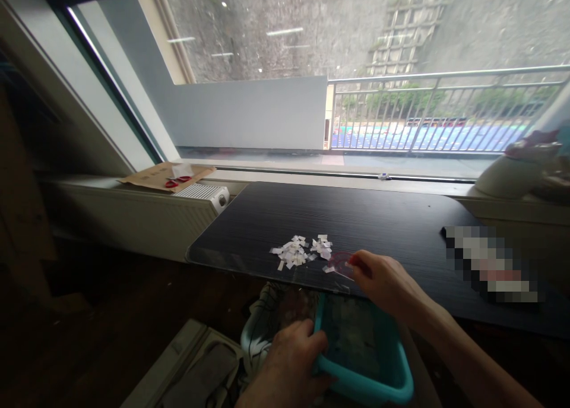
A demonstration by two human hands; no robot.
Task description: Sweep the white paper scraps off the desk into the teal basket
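Observation:
My left hand [297, 356] is closed around the near left rim of a turquoise plastic basin [403, 369], below the table's front edge. What lies inside the basin is dim and unclear. Over the table's front edge, my right hand [380, 272] pinches a thin, see-through reddish piece [341, 264], blurred and of unclear kind. Just left of it, small cut scraps of white paper lie in two heaps, a larger heap [293, 253] and a smaller heap [322, 247]. One loose scrap [328, 269] touches or overlaps the reddish piece.
The black tabletop [378, 212] stands against a window. On the radiator [196, 203] at left, red-handled scissors [178, 181] rest on a brown paper envelope [154, 179]. A pixelated dark-edged object [490, 268] lies at right, with a white rounded figure [512, 170] behind.

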